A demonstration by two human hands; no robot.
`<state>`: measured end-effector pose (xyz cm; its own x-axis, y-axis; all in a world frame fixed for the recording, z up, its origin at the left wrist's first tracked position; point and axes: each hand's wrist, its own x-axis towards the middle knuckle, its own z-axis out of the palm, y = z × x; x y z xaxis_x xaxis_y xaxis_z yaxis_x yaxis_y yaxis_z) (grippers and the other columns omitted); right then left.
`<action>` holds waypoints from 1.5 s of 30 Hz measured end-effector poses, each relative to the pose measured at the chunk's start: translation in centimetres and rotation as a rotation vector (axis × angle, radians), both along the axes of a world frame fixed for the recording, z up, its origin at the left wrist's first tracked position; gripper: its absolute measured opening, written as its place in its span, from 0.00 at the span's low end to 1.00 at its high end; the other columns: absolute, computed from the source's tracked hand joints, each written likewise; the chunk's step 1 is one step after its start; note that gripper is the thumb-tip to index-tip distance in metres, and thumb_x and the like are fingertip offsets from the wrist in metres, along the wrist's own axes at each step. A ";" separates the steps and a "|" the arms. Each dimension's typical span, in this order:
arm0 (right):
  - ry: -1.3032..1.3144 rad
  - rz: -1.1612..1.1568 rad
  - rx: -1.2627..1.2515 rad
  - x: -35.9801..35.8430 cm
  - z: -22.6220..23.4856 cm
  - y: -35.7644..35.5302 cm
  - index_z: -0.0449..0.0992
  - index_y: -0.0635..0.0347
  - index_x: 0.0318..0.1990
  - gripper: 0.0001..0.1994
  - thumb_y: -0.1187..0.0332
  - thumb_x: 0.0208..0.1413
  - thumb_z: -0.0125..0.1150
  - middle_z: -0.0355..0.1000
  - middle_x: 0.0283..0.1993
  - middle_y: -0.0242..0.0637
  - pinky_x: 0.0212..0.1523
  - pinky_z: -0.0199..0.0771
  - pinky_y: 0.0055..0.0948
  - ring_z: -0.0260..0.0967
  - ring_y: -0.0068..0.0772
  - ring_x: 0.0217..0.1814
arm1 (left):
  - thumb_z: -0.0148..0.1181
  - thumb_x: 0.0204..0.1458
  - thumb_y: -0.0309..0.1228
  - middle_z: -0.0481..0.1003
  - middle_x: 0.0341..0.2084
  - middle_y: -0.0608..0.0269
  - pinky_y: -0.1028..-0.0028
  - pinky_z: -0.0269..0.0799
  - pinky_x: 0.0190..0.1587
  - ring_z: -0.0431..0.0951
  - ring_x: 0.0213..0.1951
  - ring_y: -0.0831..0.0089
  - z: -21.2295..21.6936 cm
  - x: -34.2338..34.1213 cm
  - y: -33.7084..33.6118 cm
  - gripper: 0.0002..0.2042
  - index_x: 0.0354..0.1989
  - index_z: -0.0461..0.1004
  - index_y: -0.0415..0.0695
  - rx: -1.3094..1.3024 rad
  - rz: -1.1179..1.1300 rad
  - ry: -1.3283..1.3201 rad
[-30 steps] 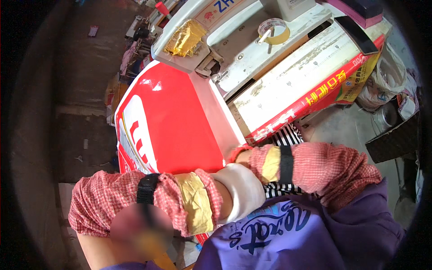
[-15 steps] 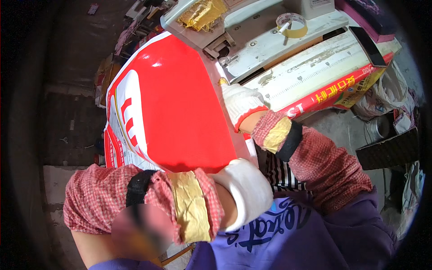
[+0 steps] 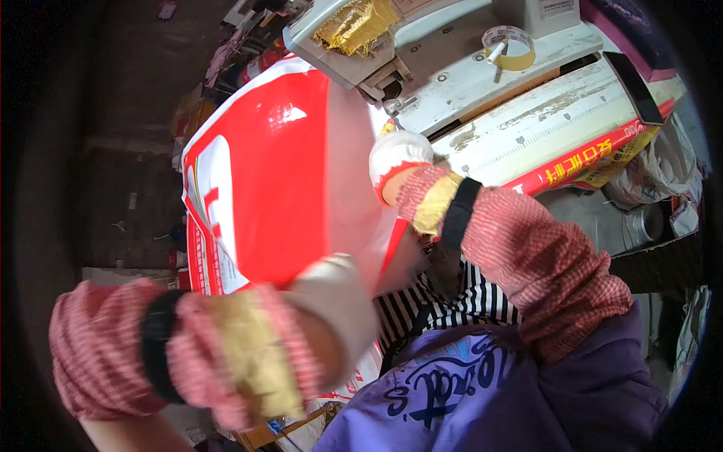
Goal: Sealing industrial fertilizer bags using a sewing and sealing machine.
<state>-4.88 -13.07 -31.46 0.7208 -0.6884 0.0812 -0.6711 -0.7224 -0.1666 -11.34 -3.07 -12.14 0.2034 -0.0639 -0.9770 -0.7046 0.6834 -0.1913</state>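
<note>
A large glossy red and white bag (image 3: 279, 173) is stretched in front of me, tilted up toward the machine. My left hand (image 3: 331, 309), in a white glove with a red checked sleeve, grips its near lower edge. My right hand (image 3: 398, 154), also in a white glove, holds the bag's far right edge next to the white machine (image 3: 482, 75). Both wrists are wrapped in yellowish tape.
A roll of yellow tape (image 3: 510, 47) lies on the machine top. A crumpled gold wad (image 3: 354, 22) sits at the machine's left end. A long red and white box (image 3: 572, 143) runs along the right. Bags and clutter lie on the dark floor at the left.
The red bag has swung upward and toward the machine. My right hand moved up along its right edge, and my left hand rose and shifted right with the near edge.
</note>
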 end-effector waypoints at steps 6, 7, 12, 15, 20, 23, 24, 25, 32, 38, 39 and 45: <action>-0.172 -0.075 -0.093 -0.2 -0.4 -0.1 0.76 0.63 0.35 0.11 0.66 0.47 0.55 0.71 0.21 0.35 0.21 0.68 0.35 0.70 0.34 0.22 | 0.59 0.44 0.39 0.77 0.25 0.62 0.67 0.73 0.33 0.78 0.30 0.64 -1.6 0.1 -6.6 0.10 0.31 0.81 0.50 -0.232 0.037 0.057; -0.217 -0.060 -0.102 -0.3 -0.4 0.4 0.76 0.63 0.34 0.11 0.65 0.47 0.55 0.71 0.20 0.35 0.21 0.67 0.35 0.69 0.34 0.22 | 0.59 0.45 0.40 0.77 0.25 0.62 0.66 0.73 0.33 0.78 0.29 0.65 -0.5 0.9 -7.2 0.10 0.31 0.81 0.50 -0.264 0.021 -0.042; -0.300 -0.198 0.006 0.3 -1.2 1.4 0.75 0.66 0.36 0.11 0.69 0.48 0.54 0.72 0.21 0.35 0.21 0.67 0.32 0.69 0.31 0.20 | 0.59 0.44 0.37 0.76 0.23 0.60 0.67 0.73 0.32 0.75 0.36 0.59 1.1 0.3 -3.4 0.08 0.28 0.81 0.51 -0.145 0.052 -0.180; -0.196 -0.051 -0.073 2.3 -2.8 0.0 0.77 0.64 0.33 0.10 0.67 0.49 0.54 0.70 0.19 0.35 0.21 0.67 0.32 0.68 0.31 0.19 | 0.57 0.44 0.30 0.76 0.21 0.58 0.65 0.74 0.31 0.77 0.36 0.59 -1.4 -1.2 -1.5 0.07 0.29 0.81 0.45 -0.003 0.149 0.210; -0.207 -0.166 -0.013 3.5 -3.0 -1.3 0.79 0.56 0.28 0.09 0.63 0.50 0.56 0.73 0.22 0.33 0.26 0.71 0.33 0.71 0.31 0.23 | 0.59 0.43 0.38 0.77 0.20 0.63 0.67 0.73 0.26 0.79 0.26 0.63 -2.7 -0.9 -6.6 0.08 0.27 0.80 0.50 -0.145 0.043 0.077; -0.248 -0.042 0.072 2.1 -1.4 -0.6 0.80 0.52 0.28 0.08 0.61 0.49 0.57 0.75 0.25 0.33 0.29 0.72 0.34 0.73 0.32 0.27 | 0.58 0.44 0.40 0.77 0.21 0.66 0.66 0.73 0.31 0.79 0.27 0.63 0.5 -0.5 -7.8 0.09 0.29 0.80 0.51 -0.030 0.149 -0.230; -0.197 -0.017 0.042 1.6 -0.8 -0.4 0.80 0.53 0.28 0.09 0.61 0.50 0.57 0.75 0.25 0.33 0.28 0.72 0.34 0.72 0.32 0.26 | 0.57 0.45 0.39 0.77 0.22 0.65 0.64 0.73 0.34 0.79 0.28 0.62 1.1 -0.3 -7.0 0.08 0.31 0.80 0.53 -0.040 0.036 -0.273; -0.157 -0.038 0.090 1.1 -0.2 -0.3 0.80 0.53 0.28 0.09 0.61 0.50 0.56 0.75 0.25 0.33 0.28 0.72 0.34 0.72 0.32 0.26 | 0.58 0.44 0.35 0.77 0.25 0.60 0.64 0.73 0.33 0.78 0.30 0.59 1.7 -0.8 -6.5 0.07 0.31 0.80 0.51 0.099 -0.009 -0.258; -0.203 -0.013 0.083 0.5 -0.1 -0.1 0.79 0.54 0.29 0.10 0.61 0.52 0.54 0.74 0.25 0.35 0.28 0.72 0.35 0.71 0.34 0.25 | 0.57 0.43 0.28 0.74 0.27 0.51 0.62 0.73 0.32 0.77 0.31 0.56 -3.6 -2.0 -4.3 0.08 0.32 0.75 0.41 -0.084 0.036 0.230; -0.208 -0.005 0.081 1.1 -0.6 0.5 0.79 0.55 0.29 0.11 0.61 0.53 0.52 0.74 0.25 0.36 0.27 0.71 0.35 0.70 0.35 0.24 | 0.55 0.45 0.27 0.75 0.26 0.53 0.61 0.74 0.31 0.78 0.30 0.56 -1.5 -2.1 -3.3 0.09 0.34 0.70 0.36 -0.266 0.259 0.280; -0.202 0.012 0.083 1.0 -0.4 0.5 0.79 0.55 0.29 0.11 0.61 0.54 0.51 0.74 0.25 0.36 0.27 0.71 0.35 0.70 0.36 0.24 | 0.55 0.45 0.27 0.75 0.25 0.53 0.62 0.74 0.32 0.78 0.30 0.56 -1.5 -2.2 -3.0 0.09 0.34 0.70 0.35 -0.276 0.305 0.312; -0.205 0.043 0.087 0.7 -0.8 0.5 0.78 0.56 0.30 0.13 0.61 0.55 0.49 0.73 0.25 0.38 0.27 0.71 0.36 0.69 0.37 0.23 | 0.55 0.45 0.27 0.75 0.24 0.54 0.64 0.74 0.34 0.77 0.31 0.57 -4.6 0.3 -2.9 0.09 0.34 0.69 0.38 -0.375 0.350 0.556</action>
<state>-4.20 -12.62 -32.30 0.7241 -0.6683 0.1705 -0.5859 -0.7264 -0.3593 -11.03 -5.95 -16.74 -0.2437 -0.4349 -0.8669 -0.9290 0.3614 0.0798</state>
